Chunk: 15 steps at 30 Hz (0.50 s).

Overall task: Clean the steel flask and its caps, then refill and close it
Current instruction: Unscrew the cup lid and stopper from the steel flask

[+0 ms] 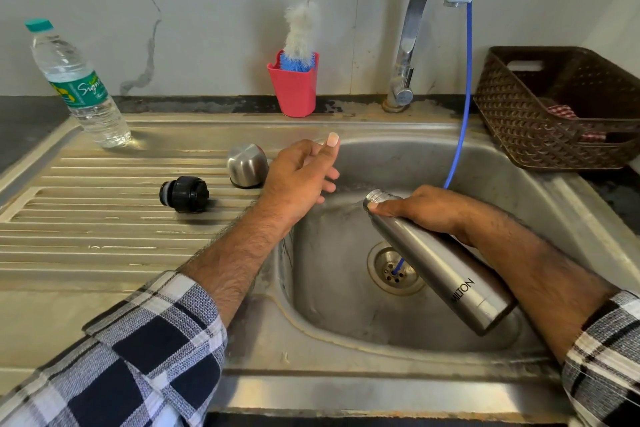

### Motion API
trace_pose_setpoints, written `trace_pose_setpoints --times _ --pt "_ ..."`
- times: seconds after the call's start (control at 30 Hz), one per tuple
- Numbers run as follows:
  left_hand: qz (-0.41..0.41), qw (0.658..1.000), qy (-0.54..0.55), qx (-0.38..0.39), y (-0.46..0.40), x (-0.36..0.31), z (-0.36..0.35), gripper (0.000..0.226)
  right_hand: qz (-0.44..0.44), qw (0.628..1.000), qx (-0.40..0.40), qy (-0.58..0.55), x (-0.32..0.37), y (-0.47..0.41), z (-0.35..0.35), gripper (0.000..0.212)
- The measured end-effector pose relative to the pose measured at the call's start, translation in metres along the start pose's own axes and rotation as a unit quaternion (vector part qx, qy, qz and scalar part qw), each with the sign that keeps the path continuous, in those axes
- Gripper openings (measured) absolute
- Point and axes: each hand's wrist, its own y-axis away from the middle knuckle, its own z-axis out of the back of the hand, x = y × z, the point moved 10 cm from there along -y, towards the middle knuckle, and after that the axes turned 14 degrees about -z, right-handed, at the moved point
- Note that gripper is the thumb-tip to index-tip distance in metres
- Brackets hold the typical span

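Note:
My right hand (420,210) grips the neck of the steel flask (446,267), which is uncapped and tilted over the sink basin (332,288), its open mouth pointing up and left. My left hand (301,177) hovers above the basin's left rim with relaxed fingers, holding nothing. On the ribbed drainboard (104,218) lie the black inner cap (183,193) on its side and the steel outer cap (247,165) standing dome up, just left of my left hand. A plastic water bottle (78,85) with a green cap stands at the back left.
A bottle brush (300,35) with a blue handle stands in a red cup (294,88) against the wall. The tap (415,28) arches over the basin, and a blue cord (467,80) hangs down to the drain. A brown woven basket (540,128) sits at the right.

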Motion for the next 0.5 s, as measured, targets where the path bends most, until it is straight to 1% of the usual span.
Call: trace_pose_setpoints --times 0.1,0.37,0.5 --pt "-0.003 1.000 -0.003 0.002 0.000 -0.001 0.000 0.051 -0.001 1.000 -0.001 0.009 0.001 0.002 0.000 0.078" --pt "-0.003 1.000 -0.004 0.001 0.000 0.000 0.000 0.050 -0.020 0.998 0.042 0.030 -0.003 0.008 -0.013 0.073" --pt "-0.006 1.000 -0.002 0.001 0.000 -0.001 0.000 0.052 -0.028 0.997 0.073 -0.002 -0.003 0.014 -0.014 0.072"
